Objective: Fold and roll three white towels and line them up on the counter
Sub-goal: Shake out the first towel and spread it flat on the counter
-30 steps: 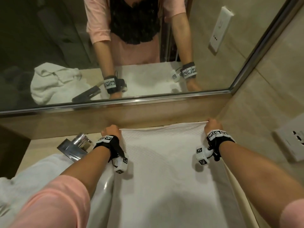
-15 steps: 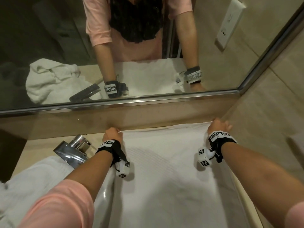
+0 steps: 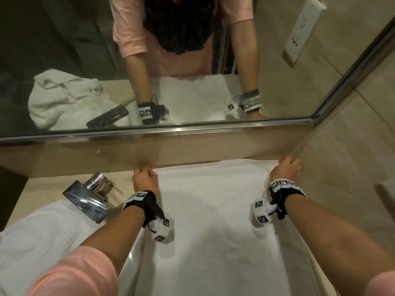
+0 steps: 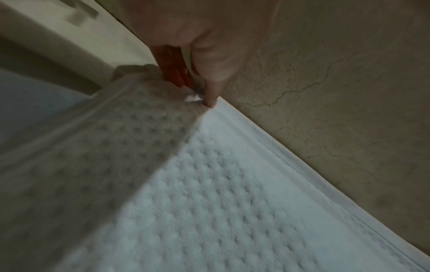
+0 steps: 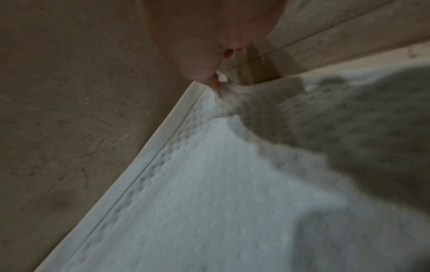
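Note:
A white textured towel (image 3: 213, 221) lies spread flat over the counter and part of the basin, its far hem against the back wall. My left hand (image 3: 143, 178) pinches the far left corner of the towel (image 4: 197, 165) between thumb and fingers. My right hand (image 3: 286, 167) pinches the far right corner of the towel (image 5: 209, 184), which puckers at the grip. A second white towel (image 3: 36, 238) lies at the left beside the tap. The mirror shows a crumpled white towel (image 3: 64, 97) further left.
A chrome tap (image 3: 89, 197) stands left of my left wrist. The mirror's metal frame (image 3: 171, 129) runs above a low stone ledge. A tiled wall (image 3: 352, 167) closes the right side, with a socket plate (image 3: 384, 193) on it.
Both hands stayed on the towel's far corners. The right hand shifted slightly right and toward the wall, drawing the far hem straighter.

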Available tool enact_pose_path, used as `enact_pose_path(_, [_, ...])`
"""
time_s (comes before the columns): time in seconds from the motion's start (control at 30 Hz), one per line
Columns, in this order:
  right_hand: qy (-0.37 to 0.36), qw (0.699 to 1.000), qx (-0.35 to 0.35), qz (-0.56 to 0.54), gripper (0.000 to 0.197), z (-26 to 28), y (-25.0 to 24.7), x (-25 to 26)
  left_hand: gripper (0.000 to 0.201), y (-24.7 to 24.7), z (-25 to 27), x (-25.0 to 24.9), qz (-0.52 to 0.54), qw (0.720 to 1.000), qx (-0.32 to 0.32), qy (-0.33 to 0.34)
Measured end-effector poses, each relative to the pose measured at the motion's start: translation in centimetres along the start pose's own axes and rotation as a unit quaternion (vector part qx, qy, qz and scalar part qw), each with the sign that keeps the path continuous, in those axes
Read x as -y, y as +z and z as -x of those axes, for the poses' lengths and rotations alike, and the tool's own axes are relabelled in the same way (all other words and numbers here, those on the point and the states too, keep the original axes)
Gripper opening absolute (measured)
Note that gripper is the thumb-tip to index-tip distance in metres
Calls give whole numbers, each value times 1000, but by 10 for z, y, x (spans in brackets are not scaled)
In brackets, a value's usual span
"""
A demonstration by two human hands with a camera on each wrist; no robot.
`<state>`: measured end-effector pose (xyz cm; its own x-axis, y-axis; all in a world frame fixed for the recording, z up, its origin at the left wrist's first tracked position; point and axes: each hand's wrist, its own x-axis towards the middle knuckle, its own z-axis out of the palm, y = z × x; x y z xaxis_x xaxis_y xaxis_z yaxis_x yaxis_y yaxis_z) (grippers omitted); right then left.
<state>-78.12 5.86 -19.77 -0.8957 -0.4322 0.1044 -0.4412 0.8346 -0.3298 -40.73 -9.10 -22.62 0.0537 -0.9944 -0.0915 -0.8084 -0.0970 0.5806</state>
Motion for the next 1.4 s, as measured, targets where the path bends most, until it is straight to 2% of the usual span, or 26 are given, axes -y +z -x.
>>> enact_pose_path(0.03, [-4,1000,-8,-16,20,2,0,0,3,1,1,1,-14,1000,5,12])
enact_pose_path(0.13, [-50,996,8,-79,17,10,3,2,14,2,7,3,-35,998,18,40])
enact_pose_path(0.2, [-83,989,42,-117,23,13,9,2,17,2,12,4,-34,998,16,48])
enact_pose_path(0.3, [-132,981,125,-62,36,19,20,-7,22,2,15,6,-30,997,26,61])
enact_pose_path(0.43, [-68,967,245,6,56,27,26,-20,34,2,15,13,-31,994,70,81])
enact_pose_path(0.53, [-79,950,297,51,60,26,26,-25,45,1,11,17,-46,987,125,85])
enact_pose_path(0.6, [-72,951,300,30,60,24,22,-26,52,-3,8,16,-79,979,170,85])
enact_pose_path(0.7, [-49,961,269,-32,54,30,13,-29,54,-9,7,15,-114,966,217,77])
enact_pose_path(0.83, [-27,972,213,-97,42,52,-1,-36,53,-12,15,20,-86,971,208,79])
enact_pose_path(0.97, [19,980,172,-98,33,83,-22,-48,46,-16,32,27,-72,974,206,66])
enact_pose_path(1.07, [56,982,163,-78,33,109,-37,-62,40,-26,50,31,-17,979,203,21])
enact_pose_path(1.17, [94,980,166,-58,33,138,-50,-83,31,-38,66,42,-8,976,216,-9])
enact_pose_path(1.23, [127,976,171,-46,34,158,-57,-101,24,-40,71,54,-9,966,256,-44])
enact_pose_path(1.3, [166,969,177,-43,34,177,-62,-117,23,-47,81,64,-53,942,329,-37])
enact_pose_path(1.37, [208,959,189,-29,38,193,-66,-132,29,-57,95,70,-106,920,376,-25])
enact_pose_path(1.4, [227,954,197,-15,41,202,-69,-137,38,-61,104,74,-146,899,413,-10])
